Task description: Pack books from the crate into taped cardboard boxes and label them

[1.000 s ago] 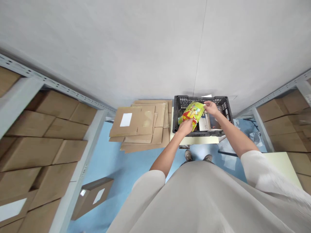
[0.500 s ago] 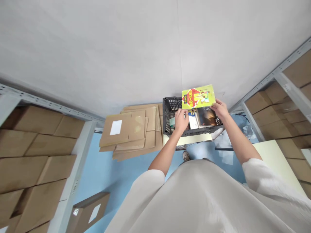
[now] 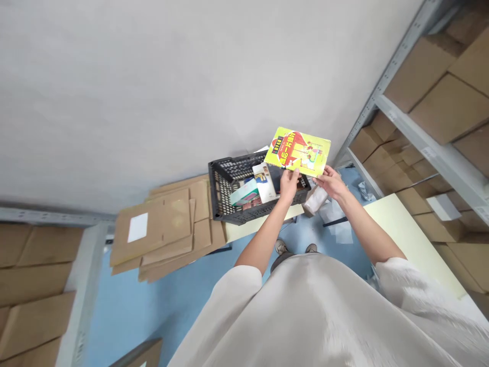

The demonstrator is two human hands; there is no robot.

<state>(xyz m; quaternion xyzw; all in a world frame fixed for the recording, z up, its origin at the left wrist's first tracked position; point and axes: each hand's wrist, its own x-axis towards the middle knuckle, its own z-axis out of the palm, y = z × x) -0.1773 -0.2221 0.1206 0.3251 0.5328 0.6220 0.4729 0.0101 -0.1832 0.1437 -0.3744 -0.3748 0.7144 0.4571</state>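
A yellow-green picture book (image 3: 298, 151) with a red patch and large yellow characters on its cover is tilted above the right end of a black plastic crate (image 3: 244, 216). My right hand (image 3: 331, 182) grips its lower right corner. At the book's lower edge, my left hand (image 3: 289, 184) has its fingers closed on it. Inside the crate lie a white book (image 3: 266, 183) with a blue picture and a green-and-white box-like item (image 3: 245, 193). The crate's right part is partly covered by the book and my left hand.
Flattened cardboard boxes (image 3: 164, 234) are stacked left of the crate on a pale table (image 3: 244, 230). Shelves with brown cartons (image 3: 435, 71) stand on both sides. Another pale tabletop (image 3: 412, 239) is at my right. A wrapped package (image 3: 315, 199) sits beside the crate.
My view has turned right, so the crate appears further left. The book has tilted clockwise, and my left hand has moved from over the crate to the book's lower edge.
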